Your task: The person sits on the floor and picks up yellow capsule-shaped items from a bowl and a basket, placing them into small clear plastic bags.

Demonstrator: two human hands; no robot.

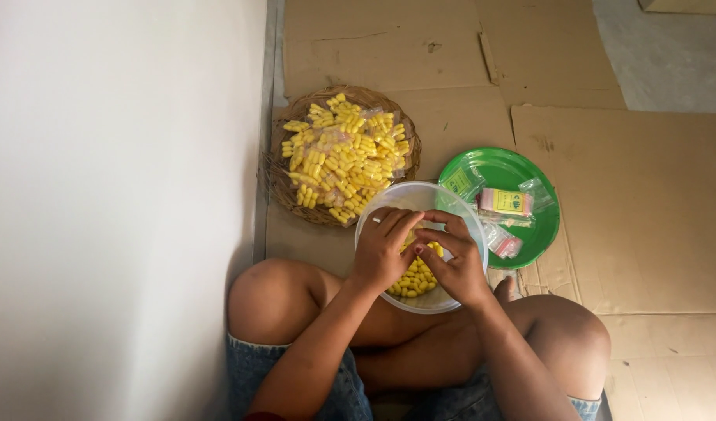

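My left hand [383, 253] and right hand [454, 261] meet over the clear bowl [373, 212] in my lap, fingers pinched narrow on something too small to tell. The wicker basket [280, 183] far left is heaped with filled yellow capsule packets [344, 156]; loose capsules [416, 279] remain in the bowl, so plenty seems left.

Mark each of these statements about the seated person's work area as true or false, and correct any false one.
1. Both hands, the left hand and the right hand, are over the clear bowl. True.
2. The woven basket holds red beads. False: it holds small bags of yellow capsules.
3. The green plate lies on cardboard. True.
4. The clear bowl is empty. False: loose yellow capsules lie in it.
5. The green plate holds small plastic bags. True.
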